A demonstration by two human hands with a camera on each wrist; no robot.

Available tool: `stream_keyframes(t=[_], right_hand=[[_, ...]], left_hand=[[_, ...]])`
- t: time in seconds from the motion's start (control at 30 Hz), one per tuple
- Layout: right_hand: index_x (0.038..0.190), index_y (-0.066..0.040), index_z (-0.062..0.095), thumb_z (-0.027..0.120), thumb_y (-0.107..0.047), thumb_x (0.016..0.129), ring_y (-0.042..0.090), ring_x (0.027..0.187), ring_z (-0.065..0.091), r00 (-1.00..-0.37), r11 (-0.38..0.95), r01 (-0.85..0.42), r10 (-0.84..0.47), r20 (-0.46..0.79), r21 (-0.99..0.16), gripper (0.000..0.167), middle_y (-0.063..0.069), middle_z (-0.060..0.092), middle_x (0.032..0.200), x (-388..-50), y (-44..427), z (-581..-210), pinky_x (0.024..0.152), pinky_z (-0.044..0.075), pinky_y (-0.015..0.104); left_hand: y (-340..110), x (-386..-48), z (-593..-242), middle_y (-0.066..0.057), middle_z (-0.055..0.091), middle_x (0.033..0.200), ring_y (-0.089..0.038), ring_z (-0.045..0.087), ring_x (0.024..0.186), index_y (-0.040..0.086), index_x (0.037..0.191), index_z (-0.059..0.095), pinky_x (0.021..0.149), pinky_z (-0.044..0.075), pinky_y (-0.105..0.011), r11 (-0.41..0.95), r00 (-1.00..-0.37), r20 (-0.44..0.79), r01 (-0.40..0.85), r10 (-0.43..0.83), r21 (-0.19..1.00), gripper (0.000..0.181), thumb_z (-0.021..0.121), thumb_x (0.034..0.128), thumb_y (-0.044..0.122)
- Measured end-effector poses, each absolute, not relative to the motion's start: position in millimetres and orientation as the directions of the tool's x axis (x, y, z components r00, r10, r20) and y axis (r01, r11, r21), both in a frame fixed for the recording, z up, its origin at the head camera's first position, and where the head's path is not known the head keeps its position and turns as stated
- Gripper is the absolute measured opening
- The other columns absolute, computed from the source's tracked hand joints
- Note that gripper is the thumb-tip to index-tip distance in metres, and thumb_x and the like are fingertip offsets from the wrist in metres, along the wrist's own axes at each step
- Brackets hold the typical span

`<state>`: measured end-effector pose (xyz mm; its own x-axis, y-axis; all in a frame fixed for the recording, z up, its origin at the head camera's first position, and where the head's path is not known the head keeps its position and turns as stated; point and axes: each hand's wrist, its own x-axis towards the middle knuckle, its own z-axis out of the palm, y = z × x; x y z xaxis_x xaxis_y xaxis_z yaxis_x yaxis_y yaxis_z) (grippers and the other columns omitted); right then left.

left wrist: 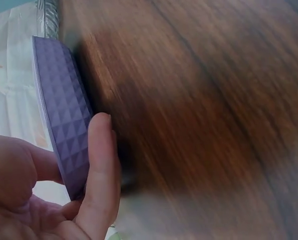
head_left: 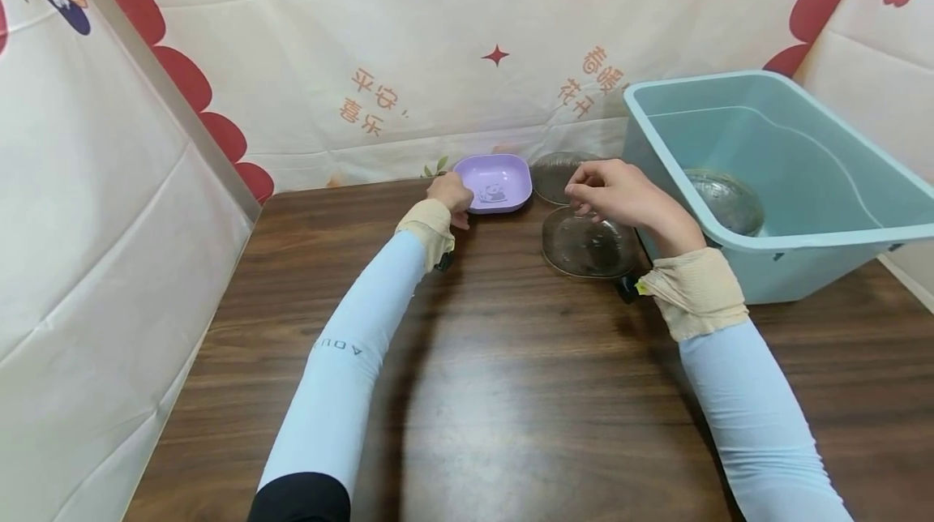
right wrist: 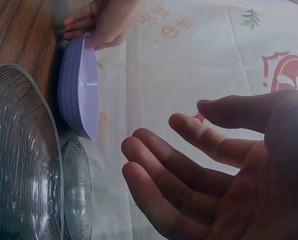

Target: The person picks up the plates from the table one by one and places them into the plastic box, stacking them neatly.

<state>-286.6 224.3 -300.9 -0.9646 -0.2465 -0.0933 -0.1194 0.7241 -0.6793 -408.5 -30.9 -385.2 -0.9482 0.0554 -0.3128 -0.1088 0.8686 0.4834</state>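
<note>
A shallow purple dish (head_left: 494, 181) with a panda picture inside stands at the table's back edge. My left hand (head_left: 450, 196) pinches its left rim; in the left wrist view fingers (left wrist: 101, 165) lie along the dish's faceted outer wall (left wrist: 63, 100). Whether the dish touches the table I cannot tell. Over two clear ribbed bowls hovers my right hand (head_left: 620, 196), its fingers loosely bent and holding nothing. One bowl (head_left: 587, 246) is nearer me; the other bowl (head_left: 552, 173) sits behind it, beside the purple dish and partly hidden by the right hand.
A large light-blue bin (head_left: 781, 263) stands on the right of the table, with a clear ribbed bowl (head_left: 726, 202) inside. Printed cloth (head_left: 452, 44) hangs close behind the table's back edge. More cloth (head_left: 95, 222) borders the left side.
</note>
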Motion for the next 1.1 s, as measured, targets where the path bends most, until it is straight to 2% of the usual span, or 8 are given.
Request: stream_keyframes(t=[0.1,0.2,0.33,0.47,0.6,0.73,0.93,1.1], right_hand=[[0.112,-0.004,0.067,0.055,-0.024,0.108,0.013,0.076,0.068,-0.965,0.728,-0.123,-0.248,-0.091,-0.674,0.024,0.019,0.073,0.100,-288,225,-301,0.062,0.060,0.027],[0.112,-0.005,0.068,0.055,-0.025,0.108,0.014,0.077,0.068,-0.965,0.729,-0.123,-0.246,-0.090,-0.673,0.025,0.020,0.073,0.101,-287,225,-302,0.062,0.060,0.027],[0.112,-0.005,0.068,0.055,-0.026,0.108,0.016,0.078,0.067,-0.963,0.725,-0.129,-0.255,-0.089,-0.677,0.025,0.020,0.072,0.100,-287,224,-302,0.063,0.060,0.028],[0.113,-0.006,0.068,0.054,-0.027,0.108,0.018,0.081,0.068,-0.963,0.732,-0.131,-0.255,-0.090,-0.669,0.026,0.019,0.072,0.101,-286,224,-302,0.064,0.060,0.028],[0.114,-0.006,0.068,0.054,-0.027,0.108,0.021,0.082,0.069,-0.961,0.731,-0.136,-0.262,-0.092,-0.668,0.026,0.019,0.072,0.102,-286,223,-302,0.064,0.059,0.028],[0.115,-0.006,0.068,0.054,-0.028,0.108,0.024,0.083,0.069,-0.959,0.735,-0.138,-0.267,-0.097,-0.664,0.027,0.018,0.072,0.102,-286,225,-302,0.065,0.059,0.028],[0.115,-0.005,0.068,0.054,-0.027,0.108,0.023,0.080,0.068,-0.960,0.736,-0.137,-0.265,-0.096,-0.663,0.027,0.018,0.071,0.101,-287,227,-303,0.064,0.059,0.028],[0.115,-0.006,0.068,0.055,-0.027,0.108,0.020,0.082,0.069,-0.960,0.738,-0.132,-0.262,-0.101,-0.661,0.026,0.019,0.072,0.104,-289,226,-307,0.064,0.059,0.028]], left_hand=[[-32,-409,-385,-0.011,0.074,0.068,-0.016,0.069,0.046,-0.003,0.121,0.063,0.078,0.066,-0.030,0.861,-0.945,-0.324,-0.123,0.052,0.494,0.030,0.044,0.1006,0.008],[-34,-411,-385,-0.017,0.078,0.099,-0.012,0.066,0.043,-0.005,0.137,0.055,0.071,0.066,-0.029,0.832,-0.940,-0.335,-0.137,0.062,0.538,0.039,0.044,0.1022,0.008],[-41,-411,-386,-0.024,0.065,0.131,-0.010,0.063,0.043,-0.003,0.151,0.040,0.059,0.063,-0.025,0.756,-0.931,-0.357,-0.179,0.077,0.629,0.050,0.044,0.1020,0.003],[-49,-409,-388,-0.022,0.065,0.116,-0.010,0.062,0.043,-0.005,0.152,0.037,0.054,0.061,-0.023,0.695,-0.929,-0.358,-0.197,0.092,0.691,0.052,0.043,0.1007,0.000],[-57,-407,-389,-0.012,0.063,0.082,-0.009,0.057,0.042,-0.009,0.133,0.054,0.049,0.057,-0.022,0.730,-0.943,-0.322,-0.163,0.083,0.664,0.037,0.040,0.0993,-0.001],[-63,-400,-387,-0.012,0.068,0.088,-0.018,0.058,0.065,-0.004,0.112,0.064,0.065,0.054,-0.028,0.822,-0.966,-0.233,-0.045,0.108,0.568,0.029,0.041,0.0957,0.003],[-68,-389,-380,-0.025,0.056,0.141,-0.034,0.057,0.122,-0.010,0.134,0.052,0.112,0.048,-0.046,0.835,-0.973,-0.174,0.031,0.151,0.550,0.045,0.034,0.0983,0.010],[-73,-378,-382,-0.024,0.058,0.138,-0.038,0.059,0.124,-0.006,0.140,0.047,0.108,0.050,-0.051,0.838,-0.979,-0.177,-0.012,0.101,0.546,0.048,0.032,0.1005,0.017]])
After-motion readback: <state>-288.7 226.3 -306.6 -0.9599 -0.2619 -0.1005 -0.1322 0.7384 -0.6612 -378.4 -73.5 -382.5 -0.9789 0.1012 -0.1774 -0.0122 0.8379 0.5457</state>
